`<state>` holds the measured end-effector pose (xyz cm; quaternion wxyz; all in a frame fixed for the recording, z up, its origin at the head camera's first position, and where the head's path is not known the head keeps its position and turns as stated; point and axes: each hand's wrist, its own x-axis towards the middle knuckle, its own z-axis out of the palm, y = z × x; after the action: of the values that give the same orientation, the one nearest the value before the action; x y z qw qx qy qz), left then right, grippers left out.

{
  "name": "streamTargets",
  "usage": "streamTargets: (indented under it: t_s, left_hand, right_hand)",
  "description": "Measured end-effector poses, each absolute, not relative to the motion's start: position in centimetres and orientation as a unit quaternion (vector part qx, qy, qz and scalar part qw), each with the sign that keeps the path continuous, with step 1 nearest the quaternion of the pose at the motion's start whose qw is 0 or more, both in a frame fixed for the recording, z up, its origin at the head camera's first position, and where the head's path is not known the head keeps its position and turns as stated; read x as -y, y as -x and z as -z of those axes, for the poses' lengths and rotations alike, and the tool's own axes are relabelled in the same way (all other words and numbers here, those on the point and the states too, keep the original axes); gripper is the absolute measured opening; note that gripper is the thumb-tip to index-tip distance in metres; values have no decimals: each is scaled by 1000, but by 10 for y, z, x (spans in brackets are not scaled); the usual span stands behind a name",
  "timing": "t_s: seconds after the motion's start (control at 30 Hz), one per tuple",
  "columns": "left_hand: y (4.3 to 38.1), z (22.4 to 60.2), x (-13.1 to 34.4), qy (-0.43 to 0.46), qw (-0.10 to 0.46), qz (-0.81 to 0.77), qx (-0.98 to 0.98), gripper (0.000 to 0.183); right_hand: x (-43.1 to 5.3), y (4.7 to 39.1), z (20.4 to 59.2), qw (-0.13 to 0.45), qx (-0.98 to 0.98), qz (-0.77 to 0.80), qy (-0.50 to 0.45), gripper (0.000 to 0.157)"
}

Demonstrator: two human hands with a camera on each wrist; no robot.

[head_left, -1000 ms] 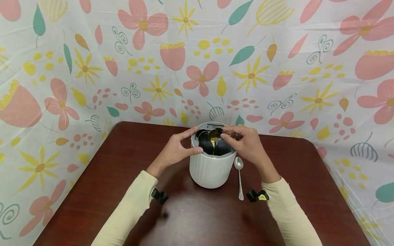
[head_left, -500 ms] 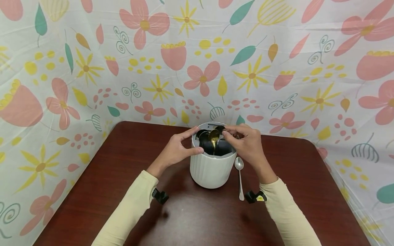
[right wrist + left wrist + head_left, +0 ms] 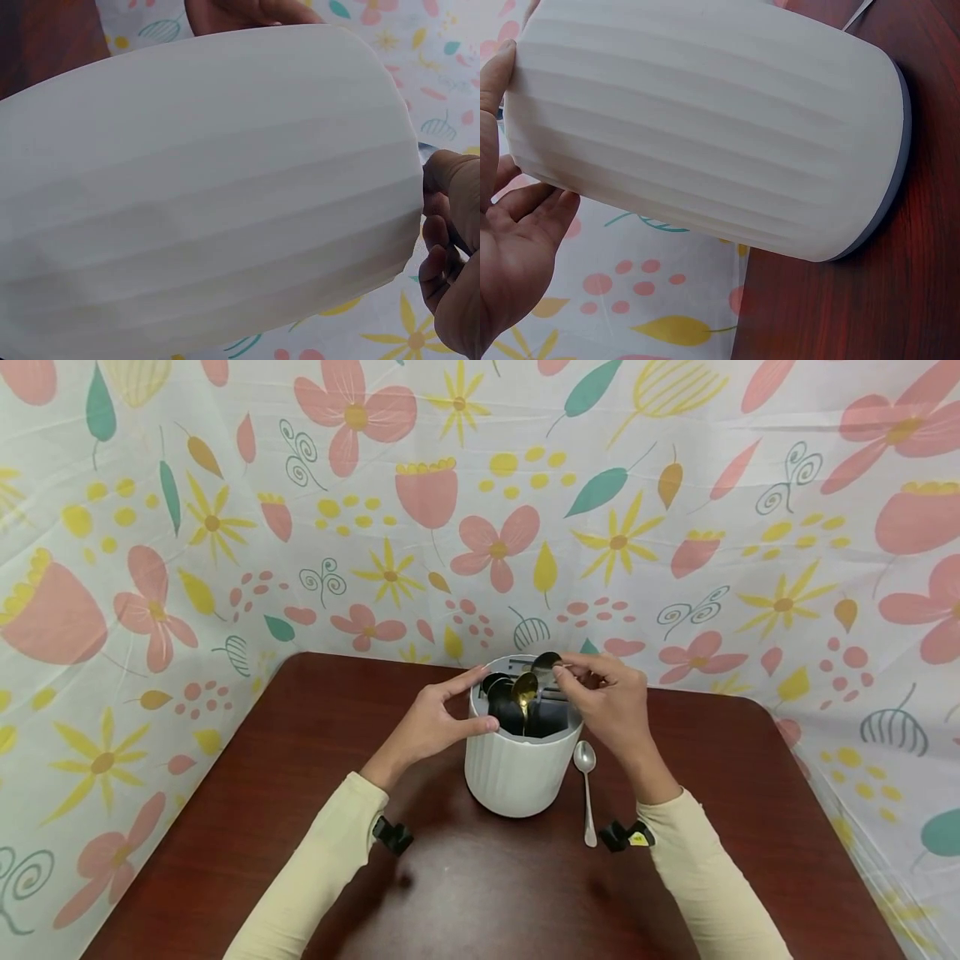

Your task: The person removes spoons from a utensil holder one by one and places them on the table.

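A white ribbed utensil holder (image 3: pixel 517 777) stands upright on the table, with several dark utensils and a gold spoon (image 3: pixel 525 687) inside. My left hand (image 3: pixel 431 718) holds the holder at its upper left, thumb on the near rim and index finger toward the far side. In the left wrist view, the left fingertips (image 3: pixel 568 204) touch the ribbed wall. Above the holder's right rim, my right hand (image 3: pixel 611 693) pinches a dark-looking spoon (image 3: pixel 546 662) between thumb and fingers. The right wrist view shows only a small metallic edge of it; the lower part is hidden.
A silver teaspoon (image 3: pixel 585 793) lies on the brown table (image 3: pixel 465 893), just right of the holder. Behind and at both sides hangs a white flowered cloth (image 3: pixel 480 468). Each wrist carries a black strapped device (image 3: pixel 393 835).
My right hand has moved slightly up and right, and the dark spoon has risen with it out of the holder. The left hand stays on the holder.
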<state>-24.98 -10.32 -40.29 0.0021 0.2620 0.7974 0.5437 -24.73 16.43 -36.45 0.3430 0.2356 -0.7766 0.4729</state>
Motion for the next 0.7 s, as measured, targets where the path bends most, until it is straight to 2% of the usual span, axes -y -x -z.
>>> streamTargets:
  t_s: [0.27,0.53,0.7]
  left_hand:
    - [249,401,103,-266,-3,-543,-797,75]
    - [248,403,103,-266,-3,-544,-796,80]
    - [249,403,103,-271,-3,-545,-793,79]
  right_hand:
    - [-154,230,339,359,756,-496,-231,17]
    - [-167,251,344,396,739,-503,-211,17]
    - [-171,254,331,415,724,-512,-204,15]
